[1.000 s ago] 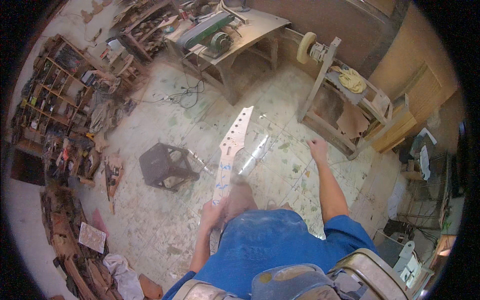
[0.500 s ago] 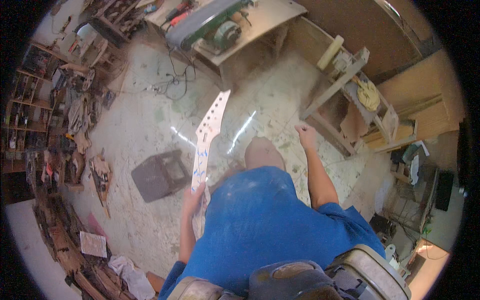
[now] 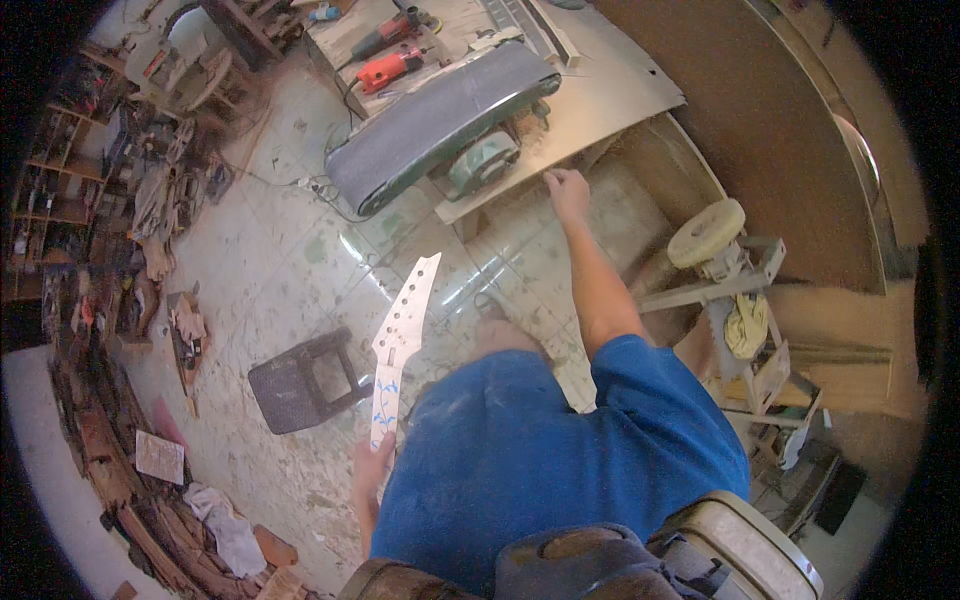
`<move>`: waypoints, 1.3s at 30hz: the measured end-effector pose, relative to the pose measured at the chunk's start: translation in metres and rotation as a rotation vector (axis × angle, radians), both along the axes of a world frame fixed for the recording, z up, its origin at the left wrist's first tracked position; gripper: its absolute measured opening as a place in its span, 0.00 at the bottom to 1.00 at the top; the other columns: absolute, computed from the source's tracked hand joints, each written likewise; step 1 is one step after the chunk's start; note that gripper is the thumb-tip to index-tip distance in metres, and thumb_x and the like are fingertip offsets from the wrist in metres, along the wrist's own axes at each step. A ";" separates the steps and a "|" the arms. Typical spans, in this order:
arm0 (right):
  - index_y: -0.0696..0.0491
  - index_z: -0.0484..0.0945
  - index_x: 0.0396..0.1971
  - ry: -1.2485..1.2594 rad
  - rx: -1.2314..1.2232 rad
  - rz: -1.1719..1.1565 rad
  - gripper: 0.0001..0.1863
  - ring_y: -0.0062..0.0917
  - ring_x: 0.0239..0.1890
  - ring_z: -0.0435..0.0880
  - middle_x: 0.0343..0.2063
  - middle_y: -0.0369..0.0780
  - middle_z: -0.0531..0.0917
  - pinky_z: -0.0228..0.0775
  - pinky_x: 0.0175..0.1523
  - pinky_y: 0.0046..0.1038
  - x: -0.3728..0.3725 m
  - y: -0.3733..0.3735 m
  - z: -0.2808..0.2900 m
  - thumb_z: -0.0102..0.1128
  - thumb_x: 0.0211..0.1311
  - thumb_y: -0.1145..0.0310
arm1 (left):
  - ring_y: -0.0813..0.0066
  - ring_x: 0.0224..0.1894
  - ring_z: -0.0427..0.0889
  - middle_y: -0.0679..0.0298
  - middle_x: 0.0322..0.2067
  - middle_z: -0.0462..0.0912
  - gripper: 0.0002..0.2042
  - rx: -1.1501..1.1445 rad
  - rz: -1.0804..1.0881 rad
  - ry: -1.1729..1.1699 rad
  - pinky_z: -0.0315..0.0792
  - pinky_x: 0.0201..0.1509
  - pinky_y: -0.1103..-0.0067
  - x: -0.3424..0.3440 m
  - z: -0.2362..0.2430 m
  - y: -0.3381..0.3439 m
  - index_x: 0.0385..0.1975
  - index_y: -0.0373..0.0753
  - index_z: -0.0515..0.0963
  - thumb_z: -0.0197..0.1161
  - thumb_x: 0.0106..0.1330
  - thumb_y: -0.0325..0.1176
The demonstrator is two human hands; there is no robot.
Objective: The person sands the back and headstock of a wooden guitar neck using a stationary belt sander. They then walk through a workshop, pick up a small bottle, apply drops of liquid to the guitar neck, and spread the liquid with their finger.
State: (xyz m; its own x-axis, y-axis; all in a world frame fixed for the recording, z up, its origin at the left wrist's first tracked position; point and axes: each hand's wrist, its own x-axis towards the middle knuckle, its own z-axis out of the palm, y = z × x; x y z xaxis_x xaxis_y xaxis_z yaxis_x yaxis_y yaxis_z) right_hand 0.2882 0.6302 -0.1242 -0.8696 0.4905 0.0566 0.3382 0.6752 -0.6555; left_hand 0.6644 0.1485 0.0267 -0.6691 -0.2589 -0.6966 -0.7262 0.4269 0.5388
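My left hand (image 3: 373,462) is wrapped round the lower part of a pale wooden guitar neck (image 3: 403,318). Its pointed headstock, with a row of dark tuner holes, points away from me, and blue vine-like inlays run along the fretboard. My right hand (image 3: 568,193) is stretched forward beside the front edge of the workbench (image 3: 610,97), fingers curled together. Whether it touches the edge or pinches anything small, I cannot tell. Just left of it is a belt sander (image 3: 440,120) with a long grey belt and a green motor.
Behind the sander lie a red power tool (image 3: 388,70) and a darker grinder (image 3: 385,35). A dark stool (image 3: 305,380) stands on the floor at left. On the right, a wooden stand carries a round buffing wheel (image 3: 706,233) and a yellow cloth (image 3: 746,327). Wood scraps (image 3: 150,500) line the left.
The bench and sander are now nearer and larger in view. My right hand has swung forward from the side to the bench edge. The guitar neck stays in my left hand, lower in the picture.
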 end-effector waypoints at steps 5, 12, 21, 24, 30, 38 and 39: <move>0.49 0.88 0.48 -0.172 0.127 0.006 0.20 0.45 0.48 0.84 0.43 0.49 0.84 0.76 0.54 0.43 -0.078 0.004 -0.015 0.64 0.64 0.52 | 0.77 0.20 0.79 0.66 0.21 0.82 0.18 0.226 0.278 -0.016 0.71 0.26 0.76 0.012 -0.005 0.036 0.34 0.31 0.83 0.64 0.72 0.44; 0.50 0.88 0.43 -0.173 0.314 0.093 0.17 0.45 0.44 0.86 0.41 0.47 0.86 0.77 0.49 0.45 -0.094 0.006 -0.039 0.61 0.67 0.53 | 0.80 0.23 0.79 0.67 0.23 0.82 0.18 0.134 0.277 -0.061 0.73 0.27 0.76 0.007 0.020 0.061 0.39 0.32 0.85 0.66 0.71 0.45; 0.55 0.89 0.45 -0.055 0.042 0.219 0.16 0.27 0.38 0.88 0.38 0.43 0.90 0.77 0.46 0.30 -0.031 -0.027 0.052 0.65 0.69 0.57 | 0.79 0.24 0.81 0.65 0.24 0.84 0.22 0.181 0.331 -0.114 0.74 0.28 0.78 0.021 0.023 0.065 0.41 0.33 0.85 0.68 0.68 0.51; 0.59 0.88 0.43 0.127 -0.156 0.498 0.15 0.16 0.33 0.82 0.34 0.36 0.89 0.75 0.40 0.23 0.023 -0.079 0.113 0.67 0.70 0.61 | 0.77 0.23 0.82 0.64 0.23 0.83 0.24 0.187 0.343 -0.098 0.74 0.25 0.78 0.029 0.034 0.060 0.41 0.33 0.85 0.68 0.67 0.53; 0.58 0.87 0.38 0.016 -0.376 0.876 0.08 0.18 0.31 0.82 0.31 0.39 0.88 0.75 0.40 0.23 0.109 -0.187 0.210 0.68 0.66 0.68 | 0.77 0.21 0.82 0.63 0.22 0.83 0.26 0.232 0.340 0.004 0.75 0.23 0.78 0.049 0.031 0.041 0.40 0.31 0.85 0.68 0.67 0.54; 0.55 0.88 0.36 0.124 -0.103 1.277 0.05 0.28 0.29 0.84 0.29 0.40 0.85 0.75 0.36 0.27 0.152 -0.255 0.248 0.70 0.61 0.71 | 0.76 0.22 0.82 0.62 0.23 0.83 0.26 0.224 0.353 0.115 0.76 0.22 0.77 0.075 0.030 0.028 0.40 0.28 0.84 0.69 0.66 0.53; 0.55 0.88 0.35 0.130 -0.097 1.297 0.05 0.29 0.29 0.84 0.29 0.40 0.85 0.75 0.36 0.28 0.156 -0.260 0.251 0.70 0.61 0.70 | 0.76 0.22 0.83 0.62 0.23 0.83 0.26 0.216 0.362 0.127 0.76 0.22 0.78 0.077 0.031 0.028 0.40 0.28 0.84 0.69 0.66 0.52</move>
